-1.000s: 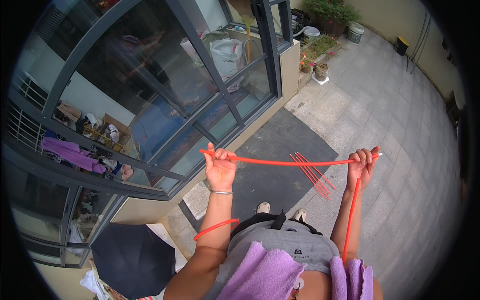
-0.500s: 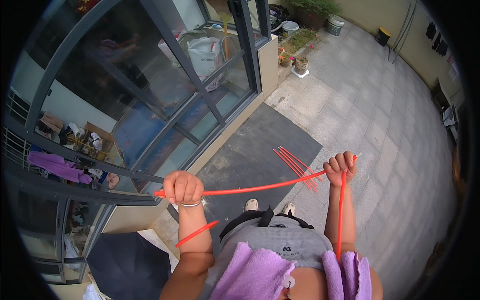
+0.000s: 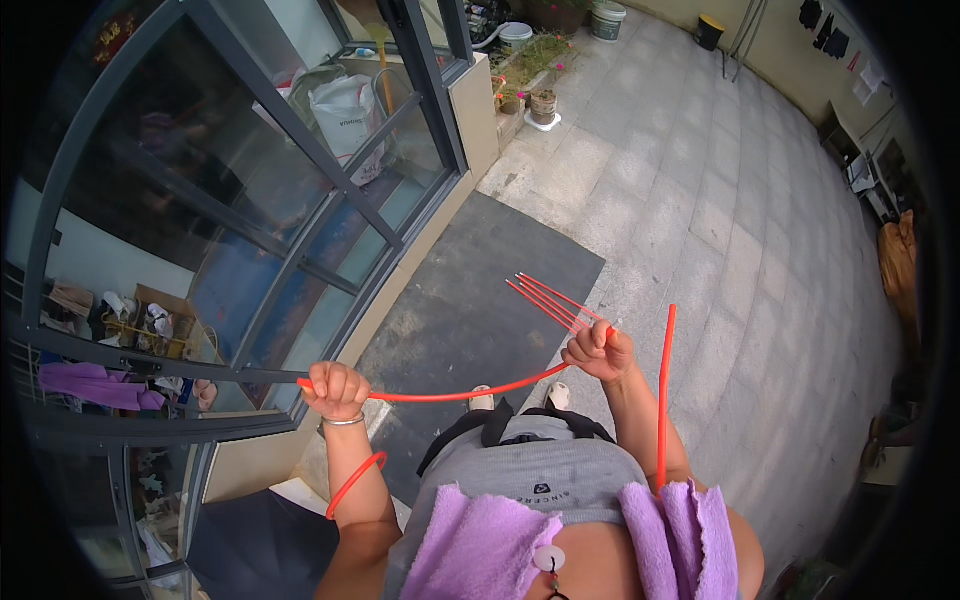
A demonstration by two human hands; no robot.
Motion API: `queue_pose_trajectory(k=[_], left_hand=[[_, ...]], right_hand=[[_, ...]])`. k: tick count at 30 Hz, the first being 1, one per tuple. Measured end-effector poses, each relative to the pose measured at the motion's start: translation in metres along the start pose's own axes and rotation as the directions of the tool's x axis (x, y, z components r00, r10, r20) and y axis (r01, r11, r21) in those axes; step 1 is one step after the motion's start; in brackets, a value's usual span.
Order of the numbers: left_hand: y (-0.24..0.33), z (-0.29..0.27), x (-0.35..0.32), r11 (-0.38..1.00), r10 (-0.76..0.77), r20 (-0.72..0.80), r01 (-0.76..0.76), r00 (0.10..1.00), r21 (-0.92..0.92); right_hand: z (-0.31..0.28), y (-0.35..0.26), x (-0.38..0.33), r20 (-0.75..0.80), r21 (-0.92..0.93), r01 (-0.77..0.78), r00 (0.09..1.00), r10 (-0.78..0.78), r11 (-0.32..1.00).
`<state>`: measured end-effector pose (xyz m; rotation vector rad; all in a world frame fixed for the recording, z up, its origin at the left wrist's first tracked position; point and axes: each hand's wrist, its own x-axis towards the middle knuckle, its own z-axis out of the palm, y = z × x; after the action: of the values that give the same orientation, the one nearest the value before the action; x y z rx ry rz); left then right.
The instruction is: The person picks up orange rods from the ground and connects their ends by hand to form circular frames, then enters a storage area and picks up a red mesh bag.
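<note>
Fingers, left hand [image 3: 336,390]: curled shut in a fist around one end of the red cord [image 3: 450,396]; a thin bangle sits at the wrist.
Fingers, right hand [image 3: 598,352]: closed in a pinch on the same red cord, with a fan of red strands [image 3: 548,300] sticking out past the knuckles toward the upper left.
Red cord, place: we hold it strung in a shallow sag between our two hands, in front of the waist and above the dark mat [image 3: 480,300].
Loose ends: one red length [image 3: 663,400] runs from beside the right hand down to the purple towel [image 3: 672,530] on our shoulders; a red loop [image 3: 352,484] curves beside the left forearm.
Step in hand: we judge this to be stretching out a span of cord between both hands, as in measuring or gathering it.
Next move, judged: calls for one hand to keep its grip while the other slides or re-grips along the cord without letting the fan of strands slip.
Packages: white sack [image 3: 345,110] behind the glass door [image 3: 250,200], bulging, with dark print we leave unread; white tub [image 3: 516,33] and a green-and-white pail [image 3: 608,18] at the far edge of the paving.
Signs and labels: red patch on the glass, top left, too blurred to tell.
Plants: small clay pot [image 3: 543,105] on a white saucer.
</note>
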<state>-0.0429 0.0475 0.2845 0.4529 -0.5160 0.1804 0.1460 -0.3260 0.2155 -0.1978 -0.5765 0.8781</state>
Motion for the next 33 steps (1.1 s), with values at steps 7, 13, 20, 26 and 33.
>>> queue_pose_trajectory(k=[7,13,20,26,33], left_hand=[[-0.015,0.045,0.023,0.809,-0.580,0.336,0.480,0.742,0.339],[-0.059,0.099,0.055,0.336,-0.719,-0.130,0.506,0.682,0.794],[-0.091,0.099,0.053,-0.004,-0.578,-0.358,0.436,0.733,0.900],[-0.103,0.097,0.054,-0.037,-0.515,-0.380,0.423,0.768,0.905],[-0.106,0.095,0.053,-0.071,-0.496,-0.406,0.430,0.768,0.900]], right_hand=[[0.075,-0.020,-0.004,0.076,-0.491,-0.285,0.928,0.366,0.823],[0.116,-0.010,0.019,-0.031,-0.932,-0.155,0.935,0.354,0.328],[0.140,0.008,0.031,-0.166,-0.986,-0.161,0.965,0.204,-0.040],[0.140,0.011,0.033,-0.189,-0.974,-0.165,0.970,0.154,-0.157],[0.137,0.010,0.035,-0.193,-0.959,-0.142,0.961,0.198,-0.245]])
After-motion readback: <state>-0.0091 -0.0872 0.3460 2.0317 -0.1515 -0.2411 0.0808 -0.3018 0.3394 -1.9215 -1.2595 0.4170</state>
